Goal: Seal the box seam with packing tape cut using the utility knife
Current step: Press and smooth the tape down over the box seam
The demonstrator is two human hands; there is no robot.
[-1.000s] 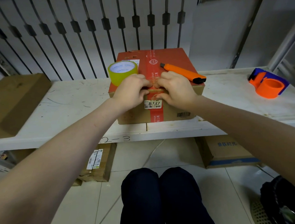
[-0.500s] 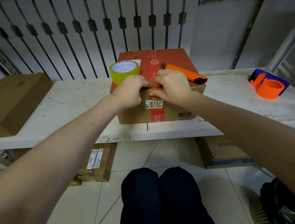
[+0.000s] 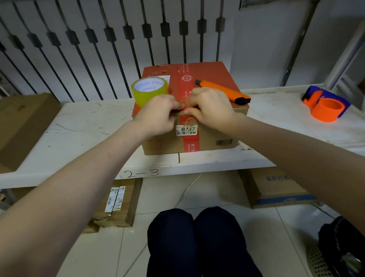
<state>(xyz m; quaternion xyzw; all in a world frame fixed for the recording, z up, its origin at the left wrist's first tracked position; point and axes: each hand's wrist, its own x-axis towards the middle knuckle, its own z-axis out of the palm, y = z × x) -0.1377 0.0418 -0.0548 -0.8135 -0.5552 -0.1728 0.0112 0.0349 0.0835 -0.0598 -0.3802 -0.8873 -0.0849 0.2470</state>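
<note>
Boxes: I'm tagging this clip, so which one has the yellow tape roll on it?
The red-topped box mid-shelf: the tape roll stands on its top, at the left. The brown boxes beside and below carry none.

Soft, even indoor light falls from above the box (image 3: 208, 74) — its red top is bright, its front face a shade duller, with no glare on either. Below the box, the space under the worktop (image 3: 83, 130) is dimmer. The label (image 3: 186, 129) on the box reads sharp. Wide-angle bending grows away from the box — the bars (image 3: 110, 36) behind it fan outward, and the forearms (image 3: 55, 206) swell and soften toward the lower corners.
</note>
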